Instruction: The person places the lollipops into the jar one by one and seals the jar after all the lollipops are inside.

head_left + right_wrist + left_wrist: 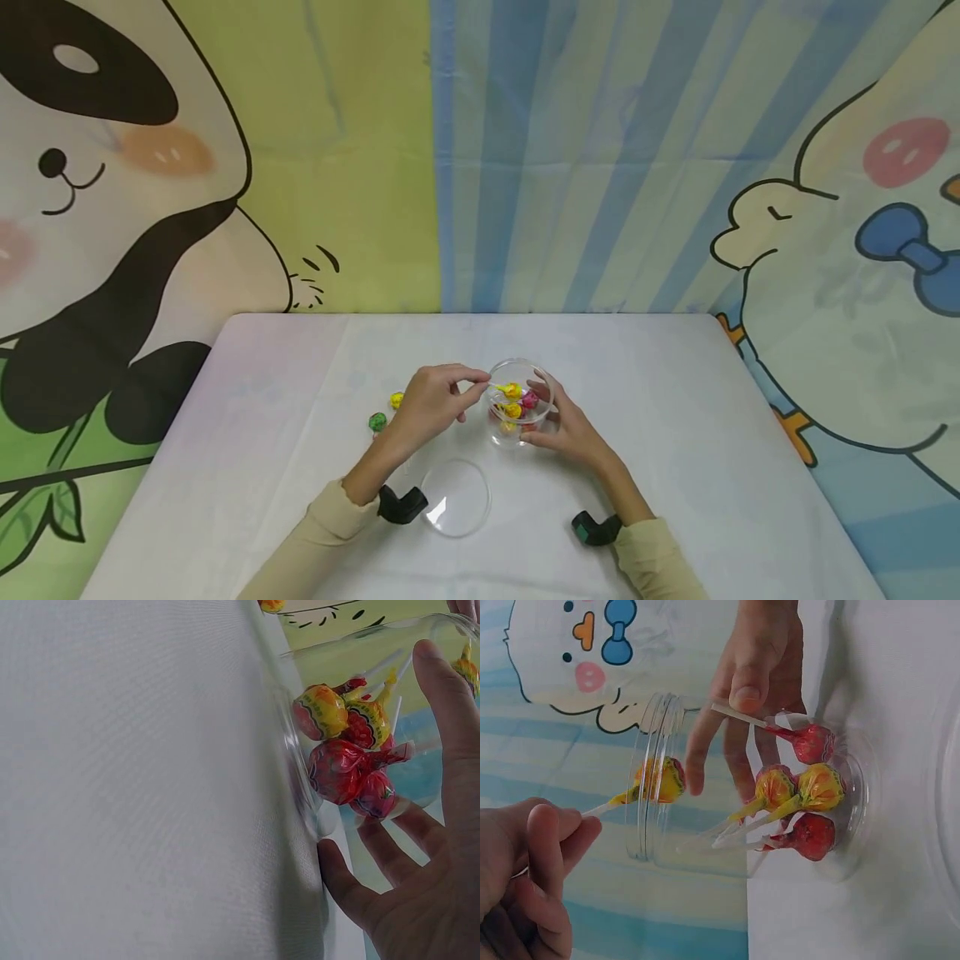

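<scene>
A clear plastic jar point(498, 432) stands upright on the table, its mouth uncovered. My right hand point(573, 429) holds it from the right, thumb on the near side and fingers around the far side. Several red and yellow lollipops point(821, 787) lie at its bottom, sticks pointing up. With thumb and fingertips, my left hand point(437, 402) pinches the white stick of a yellow lollipop point(660, 780). That lollipop's wrapped head is just inside the jar's mouth, above the others, while the left hand stays outside the rim.
Left of the jar, a yellow lollipop point(397, 400) and a green lollipop point(377, 422) lie on the white table point(660, 467). A clear round lid point(487, 500) lies flat nearer the front, beside the left wrist. A printed cloth point(570, 167) hangs behind the table.
</scene>
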The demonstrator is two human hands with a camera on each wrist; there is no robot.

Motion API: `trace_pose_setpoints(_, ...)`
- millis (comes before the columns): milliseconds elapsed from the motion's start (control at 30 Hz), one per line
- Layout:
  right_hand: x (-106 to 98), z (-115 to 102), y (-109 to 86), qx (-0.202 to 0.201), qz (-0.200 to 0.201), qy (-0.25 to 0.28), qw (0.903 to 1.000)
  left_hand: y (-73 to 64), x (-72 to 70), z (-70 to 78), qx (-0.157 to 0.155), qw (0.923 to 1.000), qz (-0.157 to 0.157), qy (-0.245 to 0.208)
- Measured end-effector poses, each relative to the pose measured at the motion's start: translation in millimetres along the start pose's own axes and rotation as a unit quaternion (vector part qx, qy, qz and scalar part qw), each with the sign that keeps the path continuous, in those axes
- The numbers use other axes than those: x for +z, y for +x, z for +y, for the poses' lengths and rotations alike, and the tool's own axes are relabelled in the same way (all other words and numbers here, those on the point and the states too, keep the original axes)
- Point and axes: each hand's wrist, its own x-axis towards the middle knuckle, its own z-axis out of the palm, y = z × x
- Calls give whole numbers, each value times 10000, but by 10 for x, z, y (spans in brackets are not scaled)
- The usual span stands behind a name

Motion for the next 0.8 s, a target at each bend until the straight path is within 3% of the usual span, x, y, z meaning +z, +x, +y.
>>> trace_pose_setpoints(233,11,51,-26,-99,43,48,9999,236,285,117,322,9894,-735,1209)
trace_pose_setpoints(500,6,56,7,-94,-100,170,9998,343,382,180,114,9797,-1371,1456)
trace_pose_setpoints(800,-110,-235,-10,55,-230,150,9996,466,460,294,-174,9567,-1954,2151)
